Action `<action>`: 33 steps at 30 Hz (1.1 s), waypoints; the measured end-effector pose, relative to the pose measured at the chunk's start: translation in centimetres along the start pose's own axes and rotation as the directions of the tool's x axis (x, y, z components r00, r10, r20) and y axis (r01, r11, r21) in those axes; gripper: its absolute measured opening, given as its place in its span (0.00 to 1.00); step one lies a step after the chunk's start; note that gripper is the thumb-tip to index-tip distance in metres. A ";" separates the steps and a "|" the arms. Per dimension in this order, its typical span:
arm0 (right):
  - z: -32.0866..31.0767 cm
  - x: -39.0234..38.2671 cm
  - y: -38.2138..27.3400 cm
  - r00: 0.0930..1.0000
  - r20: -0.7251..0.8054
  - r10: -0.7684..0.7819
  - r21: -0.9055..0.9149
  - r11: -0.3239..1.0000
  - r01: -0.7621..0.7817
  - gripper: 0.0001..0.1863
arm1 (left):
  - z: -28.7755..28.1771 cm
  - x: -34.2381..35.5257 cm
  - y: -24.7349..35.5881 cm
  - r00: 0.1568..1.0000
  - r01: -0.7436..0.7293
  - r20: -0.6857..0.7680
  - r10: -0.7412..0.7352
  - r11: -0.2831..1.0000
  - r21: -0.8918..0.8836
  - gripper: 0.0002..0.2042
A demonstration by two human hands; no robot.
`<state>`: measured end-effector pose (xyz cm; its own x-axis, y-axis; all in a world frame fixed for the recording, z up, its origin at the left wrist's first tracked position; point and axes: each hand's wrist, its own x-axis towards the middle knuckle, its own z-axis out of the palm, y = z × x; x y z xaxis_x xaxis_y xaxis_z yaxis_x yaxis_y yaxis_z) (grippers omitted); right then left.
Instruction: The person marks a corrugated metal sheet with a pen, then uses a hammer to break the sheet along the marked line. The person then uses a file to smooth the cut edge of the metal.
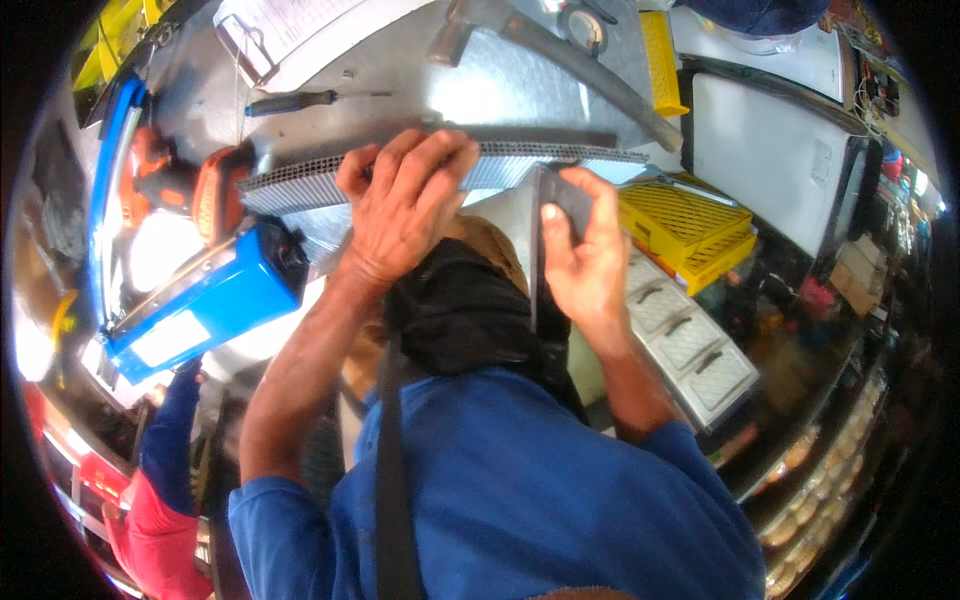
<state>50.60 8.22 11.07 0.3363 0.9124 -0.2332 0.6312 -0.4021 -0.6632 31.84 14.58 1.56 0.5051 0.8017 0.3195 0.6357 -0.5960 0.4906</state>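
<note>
A long grey panel (310, 188) with a ribbed face and a honeycomb-like edge stands across the near side of the metal bench. My left hand (405, 205) grips its upper edge, with the fingers bent over the top. Toward the panel's right end, my right hand (590, 255) pinches a dark grey flat piece (572, 205) between thumb and fingers. A long narrow strip (540, 260) runs down beside that piece; I cannot tell whether the two are joined. The piece's upper end is close to the panel, but contact between them is unclear.
Beyond the panel lie a hammer (580, 75), a screwdriver (300, 102), a clipboard (262, 45) and a tape roll (583, 30). Orange power tools (215, 195) and a blue box (215, 300) are left; a yellow tray (690, 225) and drawers (700, 350) right. Another person (160, 530) is lower left.
</note>
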 end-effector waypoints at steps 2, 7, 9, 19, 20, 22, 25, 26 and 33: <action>-0.4 0.0 -0.8 1.000 0.011 0.012 0.029 0.999 -0.012 0.18 | 0.0 0.0 0.0 1.000 0.003 0.005 -0.002 1.000 -0.005 0.29; -0.2 0.1 -0.6 1.000 0.008 -0.016 0.034 0.999 0.016 0.18 | -0.1 0.1 0.1 0.999 0.013 0.030 -0.012 1.000 -0.007 0.30; -0.1 0.2 -0.6 1.000 0.014 -0.012 0.059 0.998 0.011 0.18 | -0.2 0.2 0.1 0.999 0.015 0.033 -0.014 1.000 -0.002 0.31; 0.8 0.9 -0.2 0.999 0.044 0.025 0.017 1.000 -0.026 0.19 | -0.7 1.1 -0.3 0.990 0.060 0.134 -0.051 0.996 -0.062 0.36; 0.9 1.0 -0.1 0.998 0.050 0.026 0.013 1.000 -0.027 0.19 | -0.7 1.3 -0.4 0.987 0.069 0.149 -0.057 0.995 -0.075 0.37; 1.1 1.3 0.1 0.998 0.060 0.025 0.002 1.000 -0.025 0.19 | -1.0 1.7 -0.6 0.980 0.088 0.186 -0.066 0.990 -0.111 0.38; 1.5 1.6 0.5 0.996 0.084 0.039 -0.014 0.999 -0.038 0.19 | -1.3 2.3 -0.7 0.967 0.127 0.236 -0.092 0.983 -0.134 0.39; 1.6 1.7 0.5 0.993 0.098 0.059 -0.023 0.998 -0.057 0.19 | -1.3 2.4 -0.7 0.962 0.142 0.252 -0.104 0.981 -0.136 0.39; 1.4 2.8 1.0 0.991 0.132 0.029 -0.099 0.995 -0.016 0.20 | -0.8 2.8 -1.1 0.947 0.207 0.276 -0.165 0.970 -0.130 0.40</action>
<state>51.21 10.47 8.73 0.2592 0.9025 -0.3440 0.6918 -0.4221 -0.5859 32.08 17.57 2.61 0.5344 0.8452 -0.0026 0.6454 -0.4061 0.6469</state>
